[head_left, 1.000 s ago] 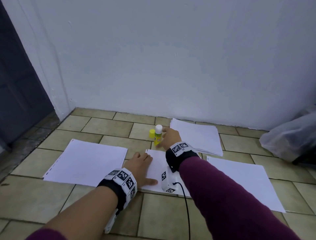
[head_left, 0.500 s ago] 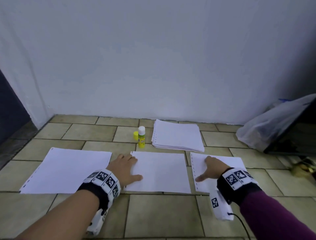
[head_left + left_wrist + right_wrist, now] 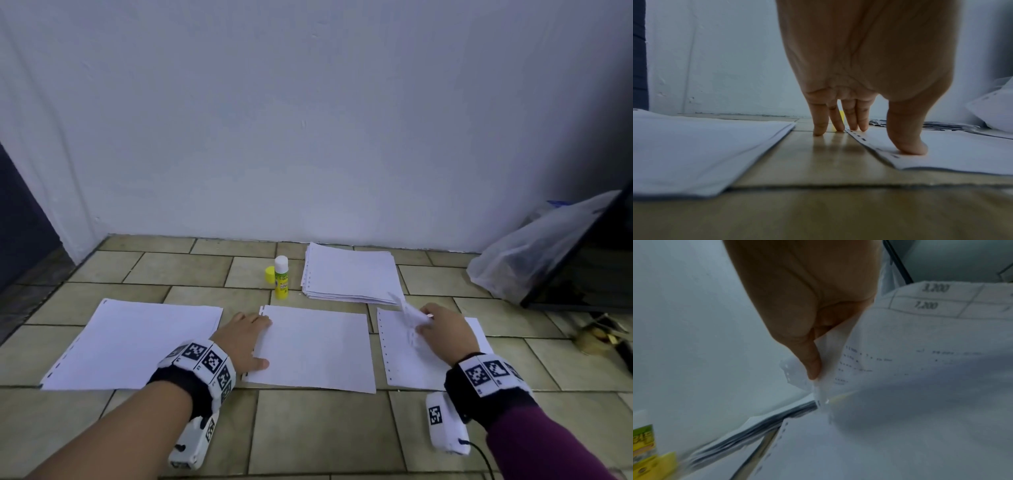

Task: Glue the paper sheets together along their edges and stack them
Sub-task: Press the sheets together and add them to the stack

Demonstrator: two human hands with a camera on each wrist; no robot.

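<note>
the left hand (image 3: pixel 241 337) lies flat at lower centre, fingers straight, thumb (image 3: pixel 906 142) pressing the middle sheet (image 3: pixel 315 347)'s punched edge on the floor (image 3: pixel 318 428). the right hand (image 3: pixel 443 330), lower right, pinches a lifted corner of the right sheet (image 3: pixel 407 356).

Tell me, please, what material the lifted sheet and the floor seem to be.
Lifted sheet: thin matte paper; it bends in the right hand and has punched edge holes. Floor: probably glazed ceramic tile; grout lines show and the left wrist view shows finger reflections.
</note>
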